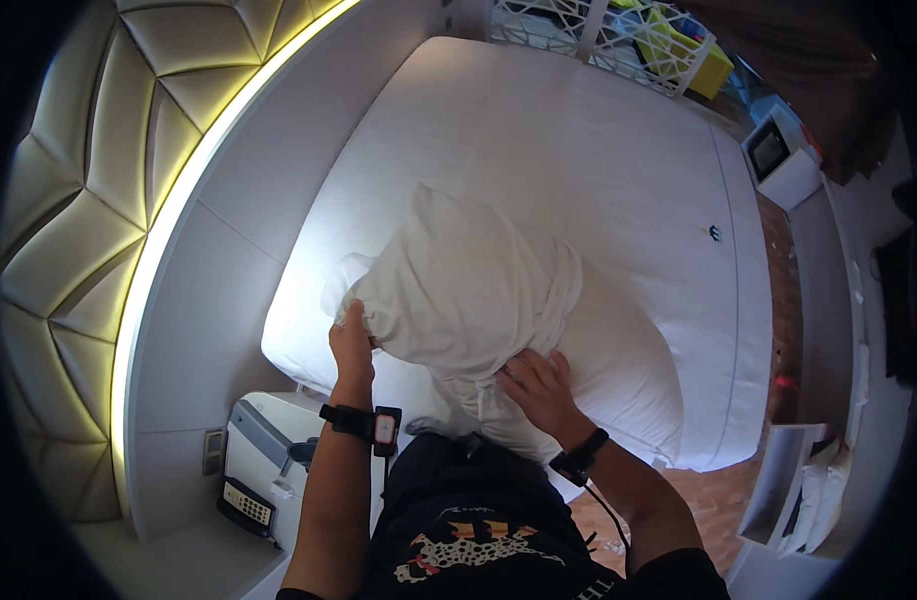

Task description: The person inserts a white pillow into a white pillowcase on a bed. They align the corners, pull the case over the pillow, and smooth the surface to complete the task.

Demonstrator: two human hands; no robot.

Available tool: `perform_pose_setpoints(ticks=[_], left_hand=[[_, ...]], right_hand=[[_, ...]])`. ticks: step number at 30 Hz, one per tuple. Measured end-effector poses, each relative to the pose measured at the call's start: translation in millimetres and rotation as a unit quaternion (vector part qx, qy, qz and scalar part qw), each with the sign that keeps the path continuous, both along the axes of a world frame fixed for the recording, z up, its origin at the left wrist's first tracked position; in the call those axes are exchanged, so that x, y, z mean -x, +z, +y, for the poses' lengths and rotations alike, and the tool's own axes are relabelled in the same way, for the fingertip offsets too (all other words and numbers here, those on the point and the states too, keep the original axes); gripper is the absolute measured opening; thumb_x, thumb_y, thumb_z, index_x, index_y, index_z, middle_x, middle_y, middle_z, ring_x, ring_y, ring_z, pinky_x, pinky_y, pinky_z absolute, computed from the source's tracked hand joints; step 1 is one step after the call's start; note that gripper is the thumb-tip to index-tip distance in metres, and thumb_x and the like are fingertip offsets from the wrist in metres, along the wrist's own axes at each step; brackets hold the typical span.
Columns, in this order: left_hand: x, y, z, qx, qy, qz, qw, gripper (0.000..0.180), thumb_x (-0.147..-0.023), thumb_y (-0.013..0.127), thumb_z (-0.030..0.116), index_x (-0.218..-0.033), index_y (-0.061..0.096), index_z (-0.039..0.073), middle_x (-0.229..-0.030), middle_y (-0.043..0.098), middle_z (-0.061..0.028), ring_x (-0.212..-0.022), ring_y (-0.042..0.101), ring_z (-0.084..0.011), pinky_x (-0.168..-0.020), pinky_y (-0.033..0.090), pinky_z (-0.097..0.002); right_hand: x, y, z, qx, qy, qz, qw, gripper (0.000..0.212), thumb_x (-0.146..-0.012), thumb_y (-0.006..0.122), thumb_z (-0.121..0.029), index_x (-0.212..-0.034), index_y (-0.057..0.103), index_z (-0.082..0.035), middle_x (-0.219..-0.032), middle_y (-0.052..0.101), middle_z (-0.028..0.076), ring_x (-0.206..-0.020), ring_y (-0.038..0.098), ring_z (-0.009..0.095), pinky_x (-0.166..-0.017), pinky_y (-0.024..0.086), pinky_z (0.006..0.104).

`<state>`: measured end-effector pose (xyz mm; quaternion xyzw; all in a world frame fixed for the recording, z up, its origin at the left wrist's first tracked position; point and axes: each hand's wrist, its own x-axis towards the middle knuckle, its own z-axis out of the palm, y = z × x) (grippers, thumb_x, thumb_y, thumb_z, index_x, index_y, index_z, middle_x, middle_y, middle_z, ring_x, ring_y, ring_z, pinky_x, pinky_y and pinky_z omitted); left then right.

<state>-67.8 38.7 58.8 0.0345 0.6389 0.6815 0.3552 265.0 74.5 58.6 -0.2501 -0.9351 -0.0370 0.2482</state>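
A white pillowcase lies bunched and wrinkled in front of me, over part of a plump white pillow. The pillow bulges out of the cloth on the right side. My left hand is closed on the left corner of the pillowcase, thumb uppermost. At the gathered near edge of the cloth, my right hand has its fingers bent into the folds, gripping the fabric. Both rest on the near end of a bed with a smooth white sheet. More white cloth hangs down by my waist.
A padded headboard wall with a lit strip runs along the left. Near left, a nightstand carries a telephone. A white lattice screen stands beyond the bed. On the right are a white box with a dark panel and an open drawer.
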Motion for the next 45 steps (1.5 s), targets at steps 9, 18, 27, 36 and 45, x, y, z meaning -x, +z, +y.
perform_pose_setpoints(ticks=[9,18,27,36,45], left_hand=[[7,0,9,-0.022,0.068,0.014,0.997,0.042,-0.100,0.069,0.031,-0.116,0.069,-0.008,-0.104,0.073,-0.0119,-0.088,0.070,-0.0207,-0.078,0.056,-0.0338],[15,-40,-21,0.048,-0.037,0.023,0.998,0.051,-0.104,0.065,0.036,-0.133,0.061,-0.006,-0.118,0.071,-0.0158,-0.099,0.074,-0.0259,-0.079,0.063,-0.0358],[-2,-38,-40,0.071,-0.011,0.213,0.974,0.040,-0.099,0.075,0.033,-0.115,0.064,-0.002,-0.097,0.067,-0.0058,-0.080,0.062,-0.0122,-0.069,0.053,-0.0281],[-6,-7,-41,0.096,-0.148,0.184,0.967,0.032,-0.092,0.083,0.021,-0.109,0.067,-0.001,-0.091,0.070,-0.0046,-0.079,0.064,-0.0097,-0.074,0.053,-0.0262],[-13,-2,-24,0.160,-0.217,0.204,0.941,0.048,-0.093,0.081,0.033,-0.116,0.068,-0.008,-0.103,0.075,-0.0118,-0.090,0.069,-0.0161,-0.078,0.056,-0.0315]], right_hand=[[-32,19,-6,0.178,0.033,-0.107,0.978,0.011,-0.078,0.070,-0.014,-0.087,0.064,-0.015,-0.093,0.060,0.002,-0.106,0.060,0.023,-0.095,0.038,0.0505],[-60,39,-8,0.213,0.008,-0.053,0.976,0.022,-0.080,0.077,-0.028,-0.090,0.065,-0.012,-0.100,0.061,0.004,-0.105,0.057,0.026,-0.097,0.035,0.0507],[12,35,54,0.158,-0.200,0.064,0.965,0.040,-0.087,0.079,-0.035,-0.111,0.063,-0.008,-0.121,0.058,0.014,-0.118,0.049,0.036,-0.105,0.031,0.0532],[-23,5,83,0.203,-0.237,0.180,0.933,0.009,-0.092,0.068,-0.010,-0.094,0.061,-0.003,-0.110,0.057,0.014,-0.104,0.052,0.038,-0.087,0.044,0.0503],[10,44,65,0.120,-0.147,0.123,0.974,0.018,-0.087,0.073,-0.014,-0.101,0.064,-0.009,-0.119,0.060,0.011,-0.110,0.055,0.034,-0.097,0.039,0.0519]])
